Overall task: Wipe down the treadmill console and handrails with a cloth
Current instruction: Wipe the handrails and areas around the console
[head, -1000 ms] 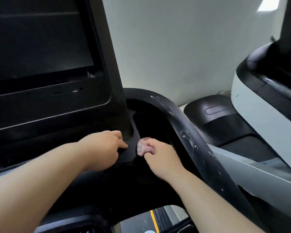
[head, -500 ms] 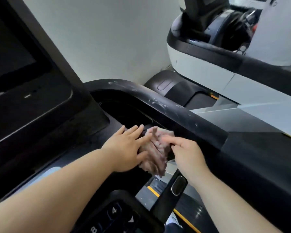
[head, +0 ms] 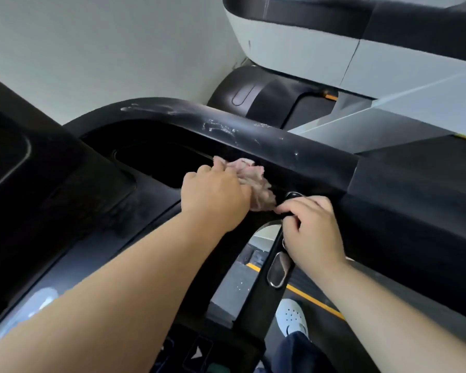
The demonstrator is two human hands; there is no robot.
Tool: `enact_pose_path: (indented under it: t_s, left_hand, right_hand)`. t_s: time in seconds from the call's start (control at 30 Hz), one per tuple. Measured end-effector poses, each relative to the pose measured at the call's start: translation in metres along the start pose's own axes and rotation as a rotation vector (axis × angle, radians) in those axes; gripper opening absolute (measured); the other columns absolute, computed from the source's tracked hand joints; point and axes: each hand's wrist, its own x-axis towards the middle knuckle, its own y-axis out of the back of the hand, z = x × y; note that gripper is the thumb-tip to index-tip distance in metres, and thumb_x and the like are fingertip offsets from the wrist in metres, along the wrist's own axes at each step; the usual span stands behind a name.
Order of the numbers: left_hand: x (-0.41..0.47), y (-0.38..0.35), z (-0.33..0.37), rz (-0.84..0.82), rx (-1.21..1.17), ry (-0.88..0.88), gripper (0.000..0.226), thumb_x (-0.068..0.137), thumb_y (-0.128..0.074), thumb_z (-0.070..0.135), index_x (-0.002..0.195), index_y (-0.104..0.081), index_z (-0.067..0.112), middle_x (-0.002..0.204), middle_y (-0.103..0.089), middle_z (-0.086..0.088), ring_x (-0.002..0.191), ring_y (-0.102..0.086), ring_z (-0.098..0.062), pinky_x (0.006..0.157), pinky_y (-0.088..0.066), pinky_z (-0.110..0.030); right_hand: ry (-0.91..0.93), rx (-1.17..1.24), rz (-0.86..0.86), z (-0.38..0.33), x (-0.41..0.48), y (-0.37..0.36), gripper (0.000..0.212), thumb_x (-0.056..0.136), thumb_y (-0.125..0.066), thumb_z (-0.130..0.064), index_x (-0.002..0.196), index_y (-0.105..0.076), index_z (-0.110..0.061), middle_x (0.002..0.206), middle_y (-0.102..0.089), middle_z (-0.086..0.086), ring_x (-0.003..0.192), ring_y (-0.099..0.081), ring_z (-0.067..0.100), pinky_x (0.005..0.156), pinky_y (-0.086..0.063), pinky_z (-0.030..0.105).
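Both hands are at the right side of the treadmill, 1 on the cloth and 1 on a bar. The crumpled pink cloth (head: 253,179) sits bunched against the inner edge of the black handrail (head: 280,146), just right of the dark recess (head: 156,162) in the console (head: 92,211). The left hand (head: 215,196) lies on top of the cloth, knuckles up, its fingers (head: 218,164) bent down into the fabric and grasping it, so only the right part of the cloth shows past the hand. The right hand (head: 311,230) is just beside it, fingers clenched round the top of a black grip bar (head: 256,300) that slopes down from under the handrail; the tip of its forefinger touches the cloth's lower corner. A metal sensor plate (head: 277,269) is set into the bar just below that hand.

The handrail curves from the console toward the right and carries white smears and specks along its top. Below the bar, 1 white perforated shoe (head: 292,317) stands beside a yellow stripe (head: 310,298). A neighbouring machine (head: 307,57) in white and black fills the upper right, and a pale wall (head: 105,49) lies behind the console
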Motion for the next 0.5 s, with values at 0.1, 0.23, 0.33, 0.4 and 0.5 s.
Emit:
enact_pose_path:
  t_s: [0.1, 0.23, 0.33, 0.4, 0.5]
  left_hand:
    - [0.004, -0.01, 0.012, -0.047, 0.05, 0.102, 0.07, 0.093, -0.026, 0.048, 0.147, -0.025, 0.005, 0.157, -0.018, -0.017, 0.136, -0.031, -0.028, 0.103, -0.029, -0.043]
    - [0.022, -0.018, 0.018, -0.141, -0.002, 0.218, 0.076, 0.095, -0.027, 0.048, 0.149, -0.009, -0.003, 0.157, -0.009, -0.021, 0.144, -0.014, -0.028, 0.113, -0.019, -0.042]
    - [0.032, -0.016, 0.013, -0.114, -0.11, 0.328, 0.073, 0.094, -0.034, 0.048, 0.143, -0.026, -0.005, 0.149, -0.033, -0.022, 0.135, -0.034, -0.032, 0.108, -0.027, -0.043]
    - [0.046, -0.009, 0.002, -0.1, -0.239, 0.361, 0.054, 0.092, -0.04, 0.044, 0.123, -0.052, 0.002, 0.125, -0.057, -0.019, 0.113, -0.054, -0.035, 0.088, -0.04, -0.04]
    - [0.047, -0.002, -0.004, -0.061, -0.275, 0.334, 0.035, 0.092, -0.043, 0.032, 0.111, -0.058, 0.007, 0.11, -0.063, -0.015, 0.101, -0.058, -0.035, 0.073, -0.038, -0.033]
  right_hand:
    - [-0.027, 0.039, 0.082, -0.002, -0.002, -0.01, 0.03, 0.077, -0.043, -0.015, 0.073, -0.072, -0.022, 0.082, -0.067, -0.015, 0.096, -0.046, 0.017, 0.086, -0.041, 0.036]
    - [-0.018, 0.071, 0.099, 0.002, -0.001, -0.014, 0.032, 0.079, -0.039, -0.019, 0.069, -0.069, -0.023, 0.08, -0.066, -0.016, 0.095, -0.047, 0.018, 0.085, -0.041, 0.038]
    - [-0.016, 0.086, 0.093, 0.003, -0.003, -0.013, 0.028, 0.078, -0.044, -0.014, 0.069, -0.069, -0.021, 0.079, -0.066, -0.016, 0.097, -0.048, 0.019, 0.086, -0.042, 0.041]
    - [-0.035, 0.104, 0.091, 0.002, -0.005, -0.011, 0.027, 0.079, -0.044, -0.014, 0.068, -0.068, -0.022, 0.079, -0.065, -0.017, 0.098, -0.046, 0.017, 0.086, -0.041, 0.04]
    - [-0.037, 0.139, 0.092, 0.002, -0.005, -0.012, 0.027, 0.08, -0.044, -0.013, 0.068, -0.067, -0.022, 0.078, -0.062, -0.019, 0.099, -0.045, 0.016, 0.087, -0.04, 0.04]
